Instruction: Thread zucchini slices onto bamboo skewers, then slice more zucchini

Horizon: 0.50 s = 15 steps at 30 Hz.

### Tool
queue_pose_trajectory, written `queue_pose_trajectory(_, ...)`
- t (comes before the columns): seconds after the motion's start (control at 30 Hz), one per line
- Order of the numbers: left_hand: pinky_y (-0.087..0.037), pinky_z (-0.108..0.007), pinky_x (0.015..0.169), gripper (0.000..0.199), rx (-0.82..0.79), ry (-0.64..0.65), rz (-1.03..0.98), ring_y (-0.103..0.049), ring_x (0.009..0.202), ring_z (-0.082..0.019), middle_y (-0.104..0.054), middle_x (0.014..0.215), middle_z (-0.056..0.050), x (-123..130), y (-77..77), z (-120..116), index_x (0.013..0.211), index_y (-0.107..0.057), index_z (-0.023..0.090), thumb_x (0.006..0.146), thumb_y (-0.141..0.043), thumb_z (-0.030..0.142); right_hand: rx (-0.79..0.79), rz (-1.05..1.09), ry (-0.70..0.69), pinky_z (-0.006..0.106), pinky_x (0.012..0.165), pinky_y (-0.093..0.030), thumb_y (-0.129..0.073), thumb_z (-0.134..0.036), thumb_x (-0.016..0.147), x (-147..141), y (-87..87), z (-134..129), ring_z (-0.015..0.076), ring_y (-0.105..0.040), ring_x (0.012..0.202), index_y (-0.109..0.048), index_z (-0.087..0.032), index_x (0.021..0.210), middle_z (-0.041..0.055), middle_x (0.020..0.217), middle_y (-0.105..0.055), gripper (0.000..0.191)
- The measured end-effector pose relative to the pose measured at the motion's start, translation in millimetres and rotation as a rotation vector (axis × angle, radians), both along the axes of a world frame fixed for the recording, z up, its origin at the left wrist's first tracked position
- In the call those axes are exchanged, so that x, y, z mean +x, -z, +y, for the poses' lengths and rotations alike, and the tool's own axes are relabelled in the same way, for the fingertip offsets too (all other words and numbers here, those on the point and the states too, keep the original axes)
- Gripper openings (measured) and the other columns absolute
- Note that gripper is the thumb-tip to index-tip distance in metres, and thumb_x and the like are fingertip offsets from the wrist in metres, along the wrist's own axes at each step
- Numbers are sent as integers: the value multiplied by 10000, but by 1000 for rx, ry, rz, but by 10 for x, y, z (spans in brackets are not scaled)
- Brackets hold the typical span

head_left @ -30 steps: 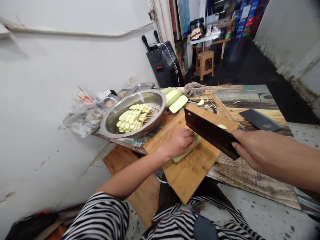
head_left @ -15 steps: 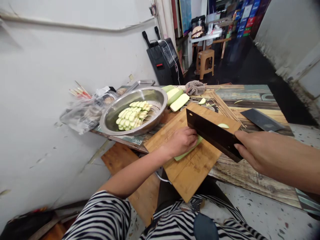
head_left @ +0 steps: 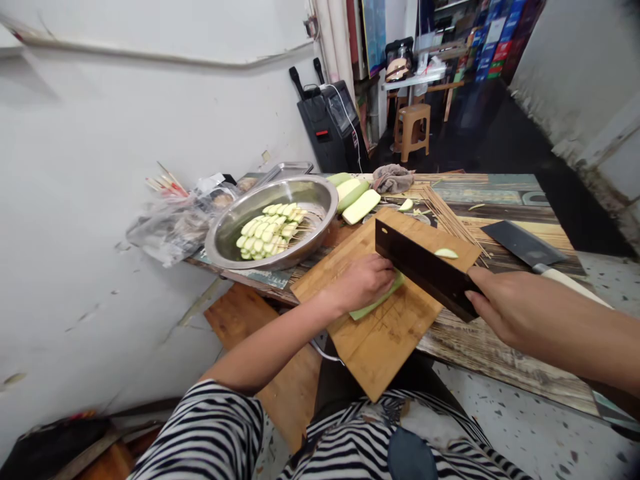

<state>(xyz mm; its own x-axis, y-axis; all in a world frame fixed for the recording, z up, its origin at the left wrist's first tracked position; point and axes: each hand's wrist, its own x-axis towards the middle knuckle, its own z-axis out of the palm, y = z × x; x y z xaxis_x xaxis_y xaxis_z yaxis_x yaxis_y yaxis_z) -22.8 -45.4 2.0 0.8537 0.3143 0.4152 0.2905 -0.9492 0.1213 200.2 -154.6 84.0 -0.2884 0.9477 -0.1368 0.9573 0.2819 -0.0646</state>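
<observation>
On the wooden cutting board (head_left: 385, 353) lies a pale green piece of zucchini (head_left: 367, 310), partly covered by my left hand (head_left: 367, 283), whose curled fingers press it down. My right hand (head_left: 505, 300) is closed round the grip of a dark cleaver (head_left: 425, 267). The blade stands over the board at the zucchini's far end, close to my left fingertips; whether its edge touches the zucchini is hidden. A small cut end of zucchini (head_left: 446, 253) lies on the board beyond the blade.
Left of the board stands a steel basin (head_left: 215, 243) with skewered zucchini slices (head_left: 270, 230). Behind are peeled zucchini (head_left: 361, 207), a rag (head_left: 393, 179) and bamboo skewers (head_left: 453, 217). A second cleaver (head_left: 523, 241) lies on the right; plastic bags (head_left: 170, 230) sit far left.
The view has shifted slightly, and the second cleaver's pale handle now shows more. Both hands keep nearly the same place and hold; the blade has barely moved against the board.
</observation>
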Motion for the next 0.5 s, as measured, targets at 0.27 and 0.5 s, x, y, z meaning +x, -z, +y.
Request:
queue_pose_trajectory(0.27, -507, -351, 776, 297, -54, -36, -20, -591, 883, -195, -639, 916, -116, -11, 83, 22, 859, -642, 134, 915, -395, 288, -44, 6, 47, 293, 480, -289, -314, -196, 848, -103, -181, -40, 209, -579, 534, -444, -183, 782, 89, 600, -594, 146)
queue_pose_trajectory(0.5, -509, -349, 785, 288, -42, -28, -30, -587, 897, -191, -639, 913, -106, -15, 100, 30, 865, -643, 149, 916, -398, 292, -70, -1, 16, 293, 466, -281, -352, -161, 823, -87, -78, -38, 204, -561, 503, -500, -168, 771, 83, 591, -585, 158)
